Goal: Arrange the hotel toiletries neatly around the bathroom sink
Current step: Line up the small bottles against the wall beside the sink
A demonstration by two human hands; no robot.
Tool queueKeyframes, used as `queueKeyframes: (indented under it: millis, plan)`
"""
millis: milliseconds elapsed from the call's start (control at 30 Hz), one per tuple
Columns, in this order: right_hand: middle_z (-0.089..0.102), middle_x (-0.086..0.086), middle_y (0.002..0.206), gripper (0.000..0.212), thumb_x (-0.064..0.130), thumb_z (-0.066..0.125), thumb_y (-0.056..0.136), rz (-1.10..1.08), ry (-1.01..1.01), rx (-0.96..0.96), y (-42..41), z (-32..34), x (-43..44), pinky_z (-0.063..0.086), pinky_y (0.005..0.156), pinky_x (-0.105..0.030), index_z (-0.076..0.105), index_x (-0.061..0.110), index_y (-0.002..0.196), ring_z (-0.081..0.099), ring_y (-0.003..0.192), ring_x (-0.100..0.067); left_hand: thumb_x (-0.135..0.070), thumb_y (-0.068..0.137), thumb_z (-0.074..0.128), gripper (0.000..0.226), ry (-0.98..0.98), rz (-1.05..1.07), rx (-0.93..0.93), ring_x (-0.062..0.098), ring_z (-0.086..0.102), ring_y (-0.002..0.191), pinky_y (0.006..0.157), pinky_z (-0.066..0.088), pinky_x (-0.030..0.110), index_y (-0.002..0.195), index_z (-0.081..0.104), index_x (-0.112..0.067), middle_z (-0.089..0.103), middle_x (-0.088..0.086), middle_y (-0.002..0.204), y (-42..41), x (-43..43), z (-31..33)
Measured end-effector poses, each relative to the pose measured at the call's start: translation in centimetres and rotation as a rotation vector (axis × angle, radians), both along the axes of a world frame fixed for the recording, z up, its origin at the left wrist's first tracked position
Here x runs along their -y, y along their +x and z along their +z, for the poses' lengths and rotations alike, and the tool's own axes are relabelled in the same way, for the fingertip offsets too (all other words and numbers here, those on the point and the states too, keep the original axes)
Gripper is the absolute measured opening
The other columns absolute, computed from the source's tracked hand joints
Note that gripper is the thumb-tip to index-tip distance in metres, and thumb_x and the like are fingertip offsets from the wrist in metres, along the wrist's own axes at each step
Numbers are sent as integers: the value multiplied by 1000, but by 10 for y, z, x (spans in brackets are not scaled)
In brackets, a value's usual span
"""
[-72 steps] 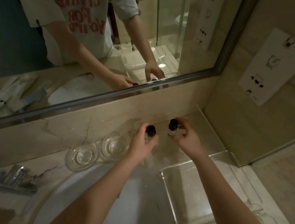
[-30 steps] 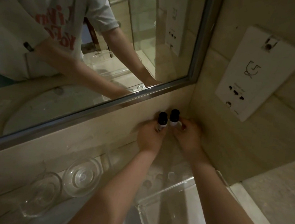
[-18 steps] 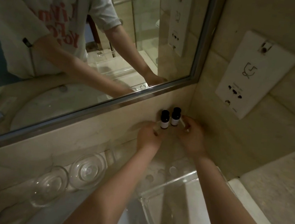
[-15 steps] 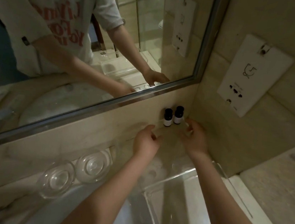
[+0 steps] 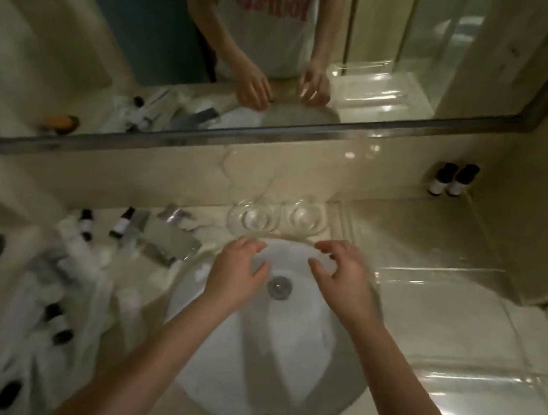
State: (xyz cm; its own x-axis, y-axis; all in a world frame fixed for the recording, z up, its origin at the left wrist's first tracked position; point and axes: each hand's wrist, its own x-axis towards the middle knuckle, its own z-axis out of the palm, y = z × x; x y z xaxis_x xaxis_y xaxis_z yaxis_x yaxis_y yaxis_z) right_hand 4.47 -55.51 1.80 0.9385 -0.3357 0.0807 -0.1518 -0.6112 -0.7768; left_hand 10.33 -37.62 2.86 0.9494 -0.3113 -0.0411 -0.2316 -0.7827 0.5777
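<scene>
White labels and dark caps mark two bottles (image 5: 438,182) standing upright, side by side and touching, in the far right corner of the counter (image 5: 531,349), against the backsplash under the mirror (image 5: 240,132). Two more bottles of the same kind, one (image 5: 86,224) beside the other (image 5: 122,221), lie at the back left, at the edge of a loose pile (image 5: 59,284) of white sachets and tubes. Other dark caps show in that pile, but blur hides how many. Silver packets (image 5: 168,239) lie between the pile and the sink (image 5: 264,361); their number is also unclear.

Two round glass dishes (image 5: 252,218) sit next to each other just behind the sink's back rim. One clear tray (image 5: 447,273) lies to the right of the sink.

Both hands hover over the basin near the drain (image 5: 279,286). The left hand (image 5: 236,277) holds nothing, its fingers loosely bent. The right hand (image 5: 342,284) holds nothing either, its fingers spread and curved.

Pale marble covers the counter and the backsplash, and the walls are a similar beige. The mirror reflects a person's white printed shirt and a glass shower screen.
</scene>
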Motion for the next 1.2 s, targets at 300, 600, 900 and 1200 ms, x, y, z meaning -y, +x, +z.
queueKeyframes:
  millis: [300, 600, 900, 1200]
  plan:
    - [63, -6, 113, 29, 18, 62, 86, 415, -24, -184, -7, -17, -190, 41, 89, -31, 63, 13, 115, 55, 104, -25, -30, 87, 58, 40, 171, 280, -171, 26, 52, 114, 96, 44, 35, 123, 56, -12, 56, 8, 125, -58, -203, -37]
    - [58, -11, 122, 38, 22, 55, 89, 786, -175, -407, 20, -34, -359, 46, 88, -34, 52, 15, 126, 57, 109, -27, -27, 85, 62, 38, 207, 626, -218, 29, 52, 115, 97, 41, 35, 118, 59, -10, 58, 12, 123, -80, -370, -42]
    - [59, -8, 110, 33, 37, 44, 92, 594, -373, -501, 60, -53, -461, 42, 76, -34, 49, 14, 114, 59, 100, -27, -24, 79, 66, 29, 202, 594, -253, 27, 52, 102, 80, 37, 28, 102, 63, -7, 58, 13, 110, -109, -436, -58]
    - [54, -1, 82, 20, 32, 56, 85, 532, -322, -555, 79, -51, -475, 43, 67, -30, 55, 15, 95, 57, 82, -23, -29, 87, 56, 26, 248, 422, -251, 26, 53, 100, 79, 39, 29, 105, 58, -11, 56, 8, 110, -111, -431, -72]
